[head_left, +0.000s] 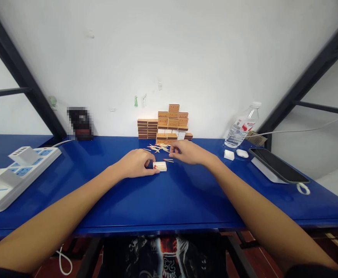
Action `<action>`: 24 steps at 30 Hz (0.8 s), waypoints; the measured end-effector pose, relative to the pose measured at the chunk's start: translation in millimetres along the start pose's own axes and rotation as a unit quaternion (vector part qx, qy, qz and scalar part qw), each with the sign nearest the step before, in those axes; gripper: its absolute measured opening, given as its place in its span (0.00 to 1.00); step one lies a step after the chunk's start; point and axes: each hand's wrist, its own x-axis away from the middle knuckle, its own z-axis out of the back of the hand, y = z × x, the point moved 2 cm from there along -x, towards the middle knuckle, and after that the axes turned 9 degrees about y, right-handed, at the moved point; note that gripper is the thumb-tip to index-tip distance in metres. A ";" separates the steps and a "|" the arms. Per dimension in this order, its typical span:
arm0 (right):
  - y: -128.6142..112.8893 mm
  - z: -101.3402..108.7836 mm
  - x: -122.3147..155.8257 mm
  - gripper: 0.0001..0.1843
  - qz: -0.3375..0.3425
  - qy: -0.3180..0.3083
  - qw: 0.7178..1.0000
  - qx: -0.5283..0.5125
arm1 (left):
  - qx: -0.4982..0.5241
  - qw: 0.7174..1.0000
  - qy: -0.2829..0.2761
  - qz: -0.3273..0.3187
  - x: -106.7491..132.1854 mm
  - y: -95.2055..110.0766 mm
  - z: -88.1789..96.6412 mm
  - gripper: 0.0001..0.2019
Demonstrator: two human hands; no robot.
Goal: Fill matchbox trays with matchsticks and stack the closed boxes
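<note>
Head view shows a small white tray [163, 165] low in front of the person, with some red-tipped matches [158, 167] in it. Its long side runs left to right. The left hand [136, 163] is at the tray's left end, with the thumb by the near side and a finger at the far corner, so it seems to hold it. The right hand [187, 151] is up and to the right of the tray, not touching it. Its thumb and fingers are close together, but I cannot tell if they pinch a match.

A messy match pile [159, 148] lies just past the tray, and the right hand is at its right end. A few loose matches [169, 160] lie between the tray and the right hand, pointing mostly left to right.

The surface [157, 204] is blue and shiny. Matchboxes [173, 121] are stacked at the back by a white wall [200, 58]. A water bottle [242, 125] and a phone [279, 164] are on the right, and a power strip [48, 157] is on the left.
</note>
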 end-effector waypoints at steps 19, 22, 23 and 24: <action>-20.6 -16.1 5.2 0.11 0.064 -0.040 0.994 -0.074 | -0.010 1.000 0.004 -0.007 0.4 -1.9 -2.1 0.18; -29.7 -18.5 6.8 0.08 0.086 -0.039 0.994 -0.062 | -0.008 1.000 0.001 -0.005 0.1 -0.4 -0.8 0.18; -30.6 -18.7 6.6 0.08 0.090 -0.036 0.994 -0.055 | -0.007 1.000 -0.001 -0.004 0.0 0.0 -0.4 0.18; -30.2 -18.4 6.0 0.08 0.092 -0.030 0.994 -0.049 | -0.007 1.000 -0.002 -0.003 -0.2 0.4 0.0 0.18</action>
